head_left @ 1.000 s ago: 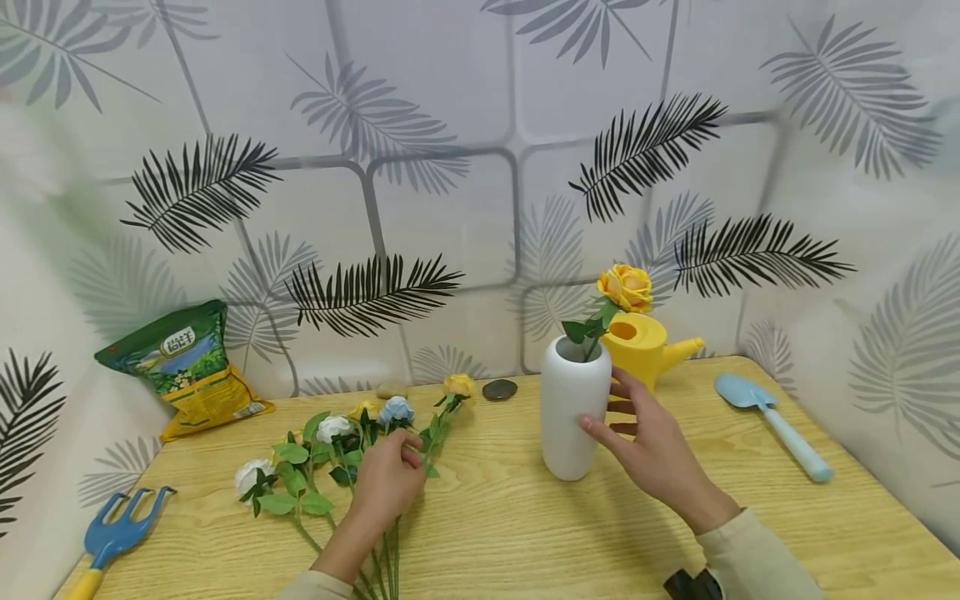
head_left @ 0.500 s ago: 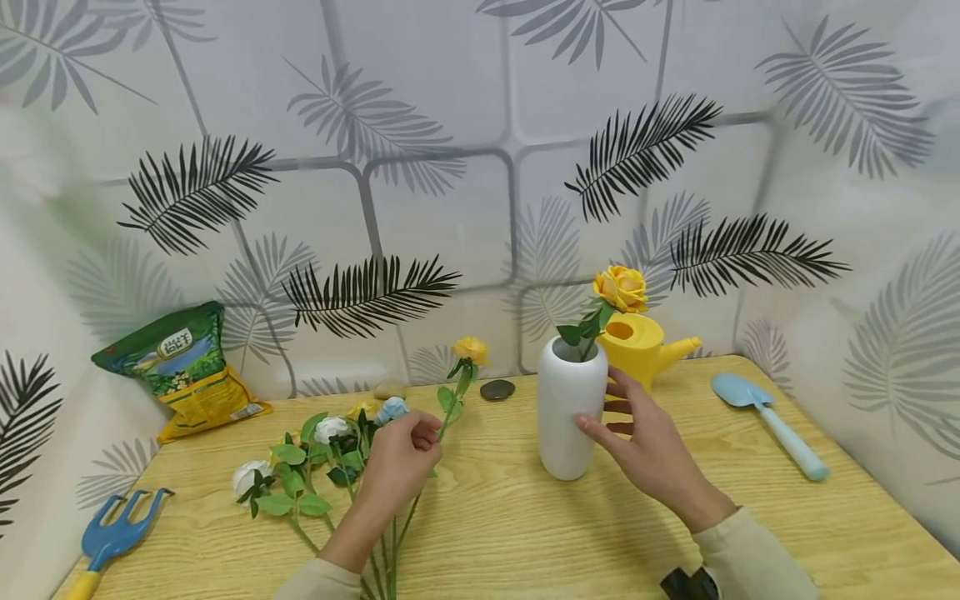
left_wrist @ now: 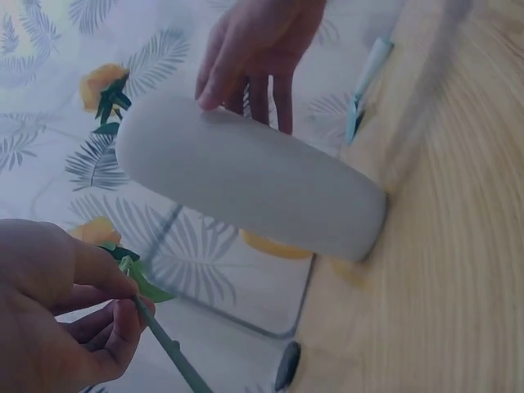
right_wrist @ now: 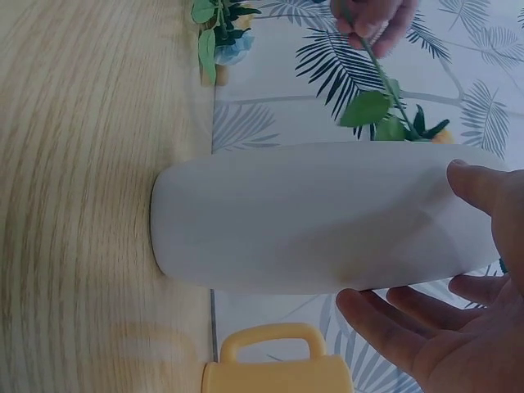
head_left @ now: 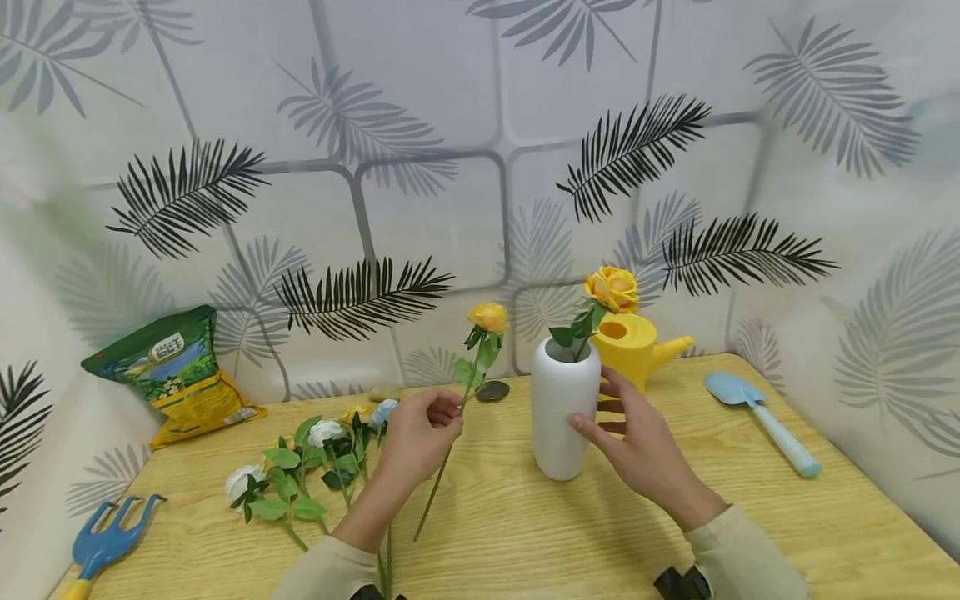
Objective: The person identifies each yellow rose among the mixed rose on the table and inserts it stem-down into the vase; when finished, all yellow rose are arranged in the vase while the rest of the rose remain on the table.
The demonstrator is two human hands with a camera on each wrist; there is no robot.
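Note:
My left hand (head_left: pixel 420 433) pinches the green stem of a yellow rose (head_left: pixel 488 317) between thumb and fingers; in the left wrist view the stem (left_wrist: pixel 173 352) slants down from the fingertips. The bloom is up, and the stem's lower end is off the table. To its right a white vase (head_left: pixel 561 417) stands upright, with another yellow rose (head_left: pixel 612 289) leaning out of its mouth. My right hand (head_left: pixel 648 442) holds the vase from its right side, thumb in front and fingers behind; the right wrist view shows the thumb and fingers on opposite sides of the vase (right_wrist: pixel 303 217).
Several flowers, among them a white rose (head_left: pixel 327 432) and a blue rose (head_left: pixel 383 414), lie left on the wooden table (head_left: pixel 495 550). Behind the vase stands a yellow watering can (head_left: pixel 630 346). A blue trowel (head_left: pixel 765 421), dark stone (head_left: pixel 492 391), blue hand fork (head_left: pixel 112 537) and green-yellow bag (head_left: pixel 180 375) lie around.
My left hand has lifted the yellow rose from among the flowers and carried it up and right, toward the vase. The right hand stays on the vase.

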